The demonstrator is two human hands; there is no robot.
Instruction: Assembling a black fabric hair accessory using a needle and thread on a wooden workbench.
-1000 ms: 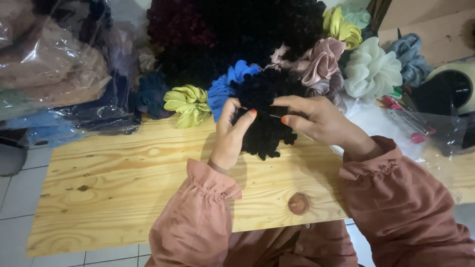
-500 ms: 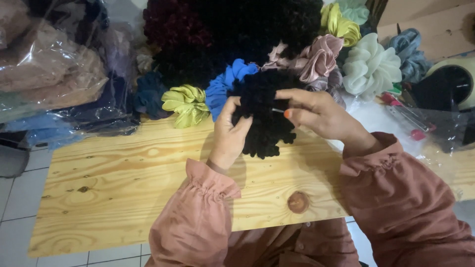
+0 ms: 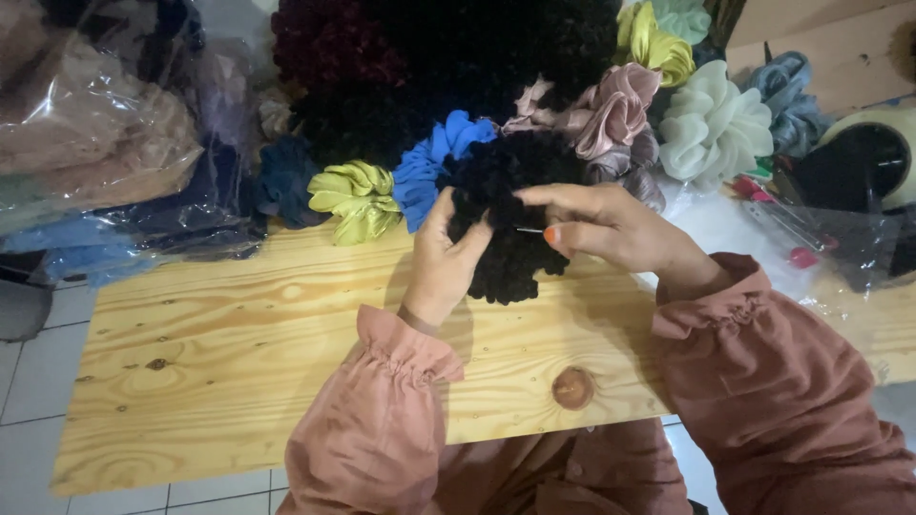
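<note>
The right hand (image 3: 611,229) pinched a thin metal pin or needle (image 3: 528,230) between thumb and forefinger at the black scrunchie (image 3: 510,224), while the left hand (image 3: 444,262) clasped that scrunchie's left edge; both grips were closed. The scrunchie sat at the centre of the frame, just above the counter (image 3: 239,362), against the blue scrunchie (image 3: 429,167). Good practice would be a steady left-hand hold, so the fabric stayed taut while the point entered near the thumb.

The left hand (image 3: 441,272) covers the near side of the fluffy black fabric scrunchie (image 3: 515,224). Between the right hand's (image 3: 611,229) fingertips is something thin, perhaps a needle, too small to tell.
</note>
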